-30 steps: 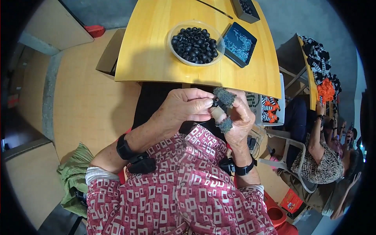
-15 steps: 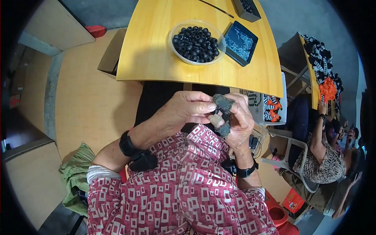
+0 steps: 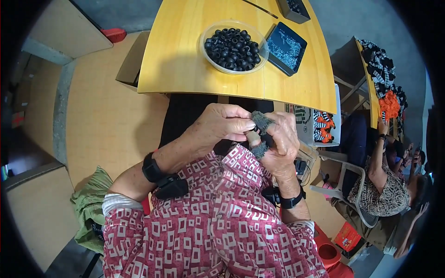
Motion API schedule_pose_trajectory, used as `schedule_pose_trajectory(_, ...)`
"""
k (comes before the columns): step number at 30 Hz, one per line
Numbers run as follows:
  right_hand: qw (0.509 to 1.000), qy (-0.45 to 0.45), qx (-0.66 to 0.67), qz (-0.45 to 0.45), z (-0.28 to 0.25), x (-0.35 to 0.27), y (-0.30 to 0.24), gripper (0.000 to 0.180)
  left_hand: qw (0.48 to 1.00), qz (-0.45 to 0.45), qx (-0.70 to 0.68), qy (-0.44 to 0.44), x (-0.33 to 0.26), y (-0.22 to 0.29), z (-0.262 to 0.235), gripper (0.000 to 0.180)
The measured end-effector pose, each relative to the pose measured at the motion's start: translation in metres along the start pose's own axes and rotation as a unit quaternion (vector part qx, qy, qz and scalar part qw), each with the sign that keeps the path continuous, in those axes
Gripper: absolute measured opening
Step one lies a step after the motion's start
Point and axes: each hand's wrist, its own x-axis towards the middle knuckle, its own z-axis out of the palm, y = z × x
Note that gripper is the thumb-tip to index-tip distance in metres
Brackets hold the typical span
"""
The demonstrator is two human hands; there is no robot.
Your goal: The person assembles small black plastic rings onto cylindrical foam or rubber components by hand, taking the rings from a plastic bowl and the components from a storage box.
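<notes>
- Yellow wooden table (image 3: pixel 185 60): fills the upper middle of the view, smooth top, front edge curved by the lens.
- Clear bowl (image 3: pixel 209 58): at the table's 3 o'clock from centre, filled with small black rings.
- Dark tray (image 3: pixel 287 48): just beside the bowl at its 3 o'clock, holding small pale parts.
- Second dark container (image 3: pixel 293 9): at 1 o'clock, at the far edge, partly cut off.
</notes>
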Motion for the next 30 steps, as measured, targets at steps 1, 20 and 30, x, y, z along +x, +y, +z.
schedule_pose_trajectory(1,1.0,-0.001,0.001,0.0,0.0,0.0,0.0,0.029,1.0,0.0,-0.001,0.001,0.0,0.0,-0.001,0.024)
schedule_pose_trajectory(20,0.997,-0.056,0.031,0.047,-0.006,0.0,0.002,0.033,0.999,-0.027,-0.042,0.001,0.004,-0.01,-0.003,0.021)
schedule_pose_trajectory(30,0.993,-0.088,0.042,0.073,-0.014,0.004,0.008,0.044,0.998,-0.02,-0.053,0.036,0.006,-0.012,-0.003,0.022)
